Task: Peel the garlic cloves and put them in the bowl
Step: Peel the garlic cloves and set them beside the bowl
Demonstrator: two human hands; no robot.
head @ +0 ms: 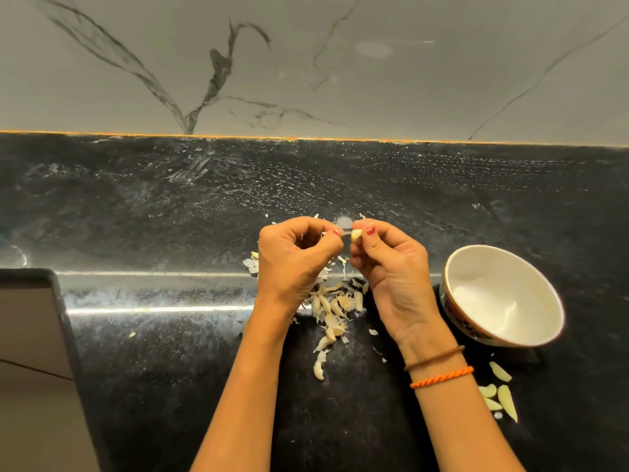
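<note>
Glossy speckled black stone counter [170, 369], veined marble-look wall [306, 63], glazed ceramic bowl [531, 277], papery garlic skins [328, 311].

A black stone countertop [170, 206], flecked with pale specks and faint smears, is spread across the lower part of the view. Two bright bands of light [153, 310] are reflected along its front portion. Behind it, a grey marble-look wall [374, 80] is crossed by dark branching veins, and a soft glare patch is seen on it at upper right. The joint between wall and counter is marked by a thin orange line [238, 136]. At lower left, a dark-rimmed grey panel [30, 328] is partly seen.
</note>
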